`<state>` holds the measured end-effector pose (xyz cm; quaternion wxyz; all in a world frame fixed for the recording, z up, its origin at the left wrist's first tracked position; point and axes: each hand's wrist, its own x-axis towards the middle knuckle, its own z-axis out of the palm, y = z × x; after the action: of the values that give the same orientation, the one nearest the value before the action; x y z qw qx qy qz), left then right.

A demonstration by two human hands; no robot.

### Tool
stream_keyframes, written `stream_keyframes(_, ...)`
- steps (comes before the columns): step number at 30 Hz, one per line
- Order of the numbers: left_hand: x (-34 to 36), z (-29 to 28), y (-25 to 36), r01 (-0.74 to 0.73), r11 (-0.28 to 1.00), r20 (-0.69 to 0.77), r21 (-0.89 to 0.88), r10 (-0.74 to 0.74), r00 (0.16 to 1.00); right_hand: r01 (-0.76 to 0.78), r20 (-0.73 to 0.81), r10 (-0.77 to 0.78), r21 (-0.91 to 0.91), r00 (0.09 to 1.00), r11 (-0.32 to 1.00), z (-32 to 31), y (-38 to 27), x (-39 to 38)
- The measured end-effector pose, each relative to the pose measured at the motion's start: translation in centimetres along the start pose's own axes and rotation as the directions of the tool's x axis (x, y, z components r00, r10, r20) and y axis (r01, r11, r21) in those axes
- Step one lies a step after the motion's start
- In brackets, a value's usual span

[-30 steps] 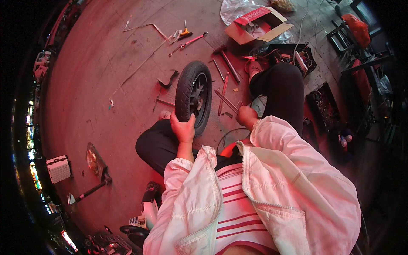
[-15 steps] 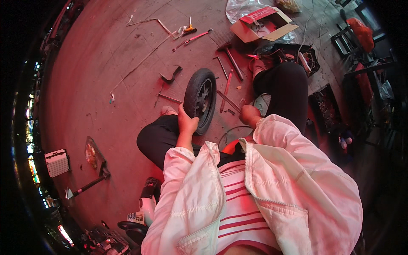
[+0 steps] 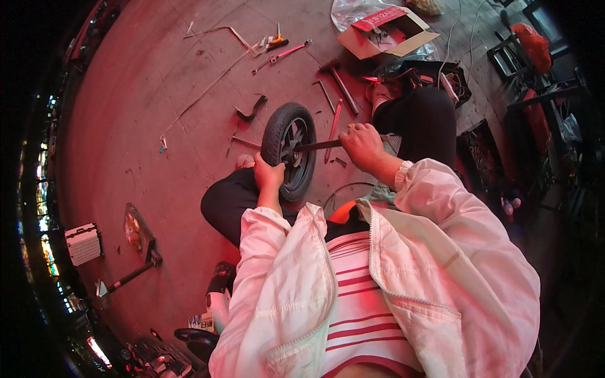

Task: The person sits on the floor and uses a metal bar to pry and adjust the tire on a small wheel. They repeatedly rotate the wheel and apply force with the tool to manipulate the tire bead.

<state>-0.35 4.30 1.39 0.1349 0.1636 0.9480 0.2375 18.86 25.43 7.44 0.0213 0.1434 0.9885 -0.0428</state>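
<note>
A small wheel with a black tyre and a dark spoked rim (image 3: pixel 275 133) stands upright on the floor between my legs. Around the near left side of the tyre, my left hand (image 3: pixel 269 176) is closed and steadies it. In my right hand (image 3: pixel 363 147), to the right of the wheel, is a long flat dark metal bar (image 3: pixel 320 145). The bar points left and its tip meets the hub area at the wheel's middle; whether it sits inside the hub I cannot tell. My fingers hide the bar's other end.
Beyond the wheel lie a hammer (image 3: pixel 340 87), a red rod (image 3: pixel 333 129), a wrench (image 3: pixel 290 52) and a bent black piece (image 3: pixel 253 109). An open cardboard box (image 3: pixel 403 44) and a black tray of parts (image 3: pixel 463 94) are at the far right. A silver case (image 3: pixel 83 244) stands left.
My right hand has risen and turned, bringing the bar from beside the wheel to its hub. The wheel has tilted and shifted slightly left, with my left hand still on the tyre.
</note>
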Motion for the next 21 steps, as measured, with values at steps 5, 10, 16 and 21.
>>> stream_keyframes(5, -0.8, -0.5, 1.7, 0.112, 0.982, -0.022, 0.152, -0.11, 0.994, 0.058, 0.115, -0.067, 0.081, 0.991, 0.995, -5.8, -1.6, 1.0)
stream_keyframes(10, -0.5, -0.6, 1.5, 0.056, 0.979, 0.018, 0.196, -0.06, 0.998, 0.146, 0.21, -0.139, -0.018, 0.968, 0.989, -7.8, -3.9, 2.4)
stream_keyframes(16, -0.5, -0.7, 1.5, 0.064, 0.97, 0.015, 0.233, -0.07, 0.997, 0.235, 0.275, -0.208, -0.068, 0.938, 0.969, -9.0, -6.4, 4.4)
stream_keyframes(21, -0.2, -0.7, 1.1, 0.045, 0.974, 0.006, 0.223, -0.047, 0.999, 0.341, 0.293, -0.301, -0.097, 0.907, 0.935, -9.9, -8.3, 6.6)
